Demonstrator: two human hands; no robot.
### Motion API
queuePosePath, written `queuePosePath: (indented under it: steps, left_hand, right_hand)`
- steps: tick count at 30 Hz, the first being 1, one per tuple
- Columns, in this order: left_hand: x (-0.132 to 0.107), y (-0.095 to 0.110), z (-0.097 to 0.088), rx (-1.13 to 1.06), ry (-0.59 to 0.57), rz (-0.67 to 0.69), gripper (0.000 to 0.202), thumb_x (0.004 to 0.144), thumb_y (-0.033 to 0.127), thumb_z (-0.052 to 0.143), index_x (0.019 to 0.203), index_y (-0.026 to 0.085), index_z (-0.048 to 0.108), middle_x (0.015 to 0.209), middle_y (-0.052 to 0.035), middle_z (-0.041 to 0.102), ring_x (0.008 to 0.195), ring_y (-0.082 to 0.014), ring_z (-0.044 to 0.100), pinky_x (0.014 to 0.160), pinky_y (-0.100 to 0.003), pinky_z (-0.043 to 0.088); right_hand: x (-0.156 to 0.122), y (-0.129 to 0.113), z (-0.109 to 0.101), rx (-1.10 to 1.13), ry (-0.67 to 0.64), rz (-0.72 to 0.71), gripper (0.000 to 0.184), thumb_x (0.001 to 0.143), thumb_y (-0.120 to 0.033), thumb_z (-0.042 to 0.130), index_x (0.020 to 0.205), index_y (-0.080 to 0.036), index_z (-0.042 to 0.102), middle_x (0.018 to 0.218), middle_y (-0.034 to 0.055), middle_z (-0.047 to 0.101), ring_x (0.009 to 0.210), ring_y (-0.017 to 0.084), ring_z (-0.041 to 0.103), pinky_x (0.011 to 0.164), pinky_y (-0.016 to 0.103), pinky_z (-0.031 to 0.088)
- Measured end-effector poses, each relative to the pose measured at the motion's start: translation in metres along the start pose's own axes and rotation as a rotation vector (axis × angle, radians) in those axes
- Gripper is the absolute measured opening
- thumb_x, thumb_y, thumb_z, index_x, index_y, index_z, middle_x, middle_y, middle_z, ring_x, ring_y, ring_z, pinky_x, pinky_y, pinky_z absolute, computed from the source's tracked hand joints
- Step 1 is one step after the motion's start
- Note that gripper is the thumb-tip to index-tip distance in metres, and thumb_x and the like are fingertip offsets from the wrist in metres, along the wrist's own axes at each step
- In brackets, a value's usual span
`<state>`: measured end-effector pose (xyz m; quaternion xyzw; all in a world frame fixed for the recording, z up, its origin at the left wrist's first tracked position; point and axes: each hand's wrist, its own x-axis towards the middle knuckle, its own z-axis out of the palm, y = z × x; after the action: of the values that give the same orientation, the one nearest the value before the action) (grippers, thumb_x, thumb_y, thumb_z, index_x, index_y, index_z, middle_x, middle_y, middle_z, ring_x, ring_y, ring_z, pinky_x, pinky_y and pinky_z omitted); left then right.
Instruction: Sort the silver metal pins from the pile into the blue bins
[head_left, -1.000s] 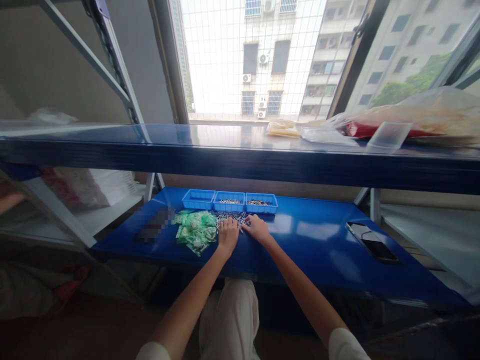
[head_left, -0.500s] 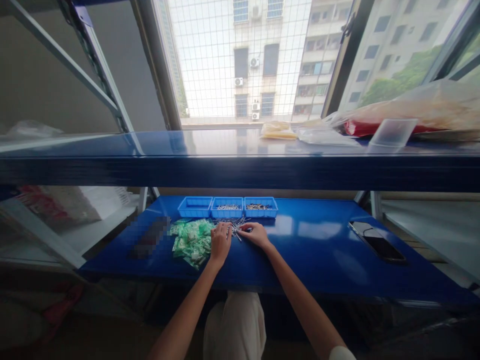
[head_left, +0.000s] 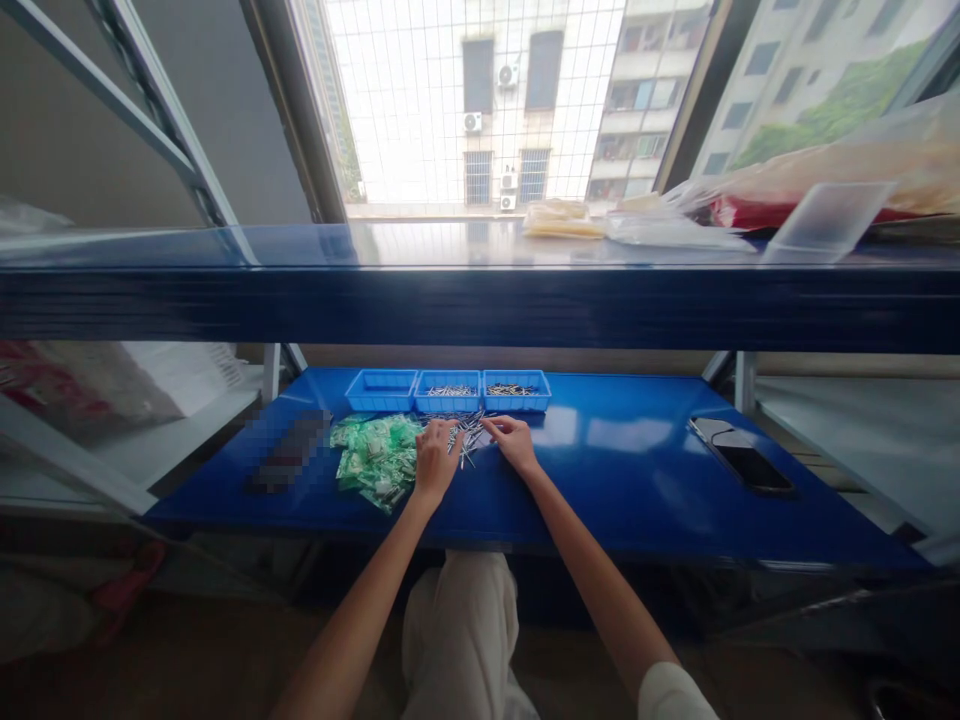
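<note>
A loose pile of thin silvery metal pieces, like pins or long screws (head_left: 469, 440), lies on the blue table (head_left: 600, 500) between my hands. My left hand (head_left: 436, 462) rests at the pile's left side, fingers stretched forward and a little apart. It borders a heap of small green-tinted plastic packets (head_left: 379, 455). At the pile's right edge is my right hand (head_left: 515, 445), its thumb and fingertips drawn together. Whatever they pinch is too small to make out. Behind the pile stand a blue bin with silvery pieces (head_left: 448, 405) and another with darker, brownish pieces (head_left: 517, 404).
A third blue bin (head_left: 381, 404) stands at the row's left end. A phone (head_left: 742, 457) lies on the right; a blurred-out dark object (head_left: 290, 452) is on the left. A blue shelf (head_left: 480, 305) crosses above the table, bearing plastic bags (head_left: 675, 228) and a clear container (head_left: 829, 225).
The view has tipped down, so the table sits higher in it. My hands have moved slightly apart, and the metal pieces between them look more spread out.
</note>
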<state>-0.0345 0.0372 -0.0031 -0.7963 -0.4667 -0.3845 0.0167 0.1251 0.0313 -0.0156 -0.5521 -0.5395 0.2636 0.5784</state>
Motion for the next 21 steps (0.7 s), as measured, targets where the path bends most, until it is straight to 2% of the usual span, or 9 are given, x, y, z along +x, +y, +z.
queuePosePath:
  steps: [4,9,13,18,21]
  left_hand:
    - [-0.001,0.003,0.001,0.018,-0.013,0.007,0.022,0.085,0.037,0.044,0.088,0.019,0.057,0.093,-0.0068,0.055,0.091,-0.0215,0.054,0.078,-0.035,0.037]
    - [-0.002,0.006,-0.001,0.001,-0.037,0.079,0.025,0.087,0.037,0.040,0.087,0.019,0.057,0.093,-0.0058,0.055,0.090,-0.0194,0.053,0.079,-0.034,0.037]
    - [-0.004,0.008,-0.004,-0.022,-0.015,0.139,0.023,0.088,0.034,0.040,0.087,0.020,0.059,0.095,-0.0048,0.055,0.086,-0.0167,0.054,0.080,-0.033,0.036]
    - [-0.006,0.008,-0.005,-0.030,0.037,0.173,0.021,0.085,0.035,0.046,0.086,0.020,0.060,0.097,-0.0050,0.055,0.079,-0.0153,0.054,0.078,-0.033,0.036]
    - [-0.006,0.007,-0.005,-0.035,0.088,0.174,0.020,0.084,0.034,0.047,0.083,0.019,0.061,0.097,-0.0053,0.055,0.078,-0.0149,0.055,0.078,-0.032,0.036]
  right_hand:
    - [0.001,-0.004,0.000,0.110,-0.021,0.051,0.036,0.065,-0.047,0.063,0.076,-0.014,0.070,0.072,0.0068,0.068,0.057,0.015,0.058,0.051,0.025,0.045]
    - [-0.004,-0.015,0.002,0.237,-0.078,0.060,0.034,0.060,-0.043,0.068,0.079,-0.014,0.069,0.074,0.0061,0.068,0.062,0.015,0.059,0.055,0.025,0.045]
    - [-0.005,-0.019,0.002,0.275,-0.035,0.108,0.034,0.056,-0.042,0.071,0.076,-0.014,0.069,0.071,0.0054,0.068,0.062,0.015,0.059,0.056,0.025,0.044]
    - [-0.006,-0.022,0.001,0.284,-0.012,0.236,0.039,0.054,-0.044,0.071,0.079,-0.014,0.069,0.069,0.0049,0.067,0.056,0.012,0.053,0.046,0.021,0.036]
    - [-0.006,-0.023,0.001,0.284,-0.025,0.263,0.041,0.055,-0.047,0.069,0.081,-0.014,0.069,0.073,0.0057,0.067,0.055,0.011,0.050,0.043,0.020,0.031]
